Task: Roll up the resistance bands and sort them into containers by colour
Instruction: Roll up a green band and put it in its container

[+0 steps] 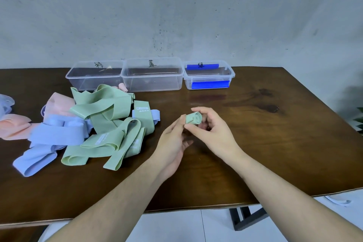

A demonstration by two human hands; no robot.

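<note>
A tightly rolled green band [193, 118] is held above the table's middle. My right hand [212, 129] pinches it from the right with thumb and fingers. My left hand [173, 141] touches its left end with the fingertips. A loose pile of green bands [110, 124], blue bands [57, 133] and pink bands [59, 104] lies on the left of the table. At the back stand three clear containers with handwritten labels: the left container [94, 76], the middle container [152, 75] and the right container [209, 75] with blue clips. All three look empty.
The dark wooden table [275, 133] runs to a front edge near me and a right edge. A grey wall rises behind the containers. A clear plastic bag [5, 102] lies at the far left. A plant leaf [359, 120] shows at the right edge.
</note>
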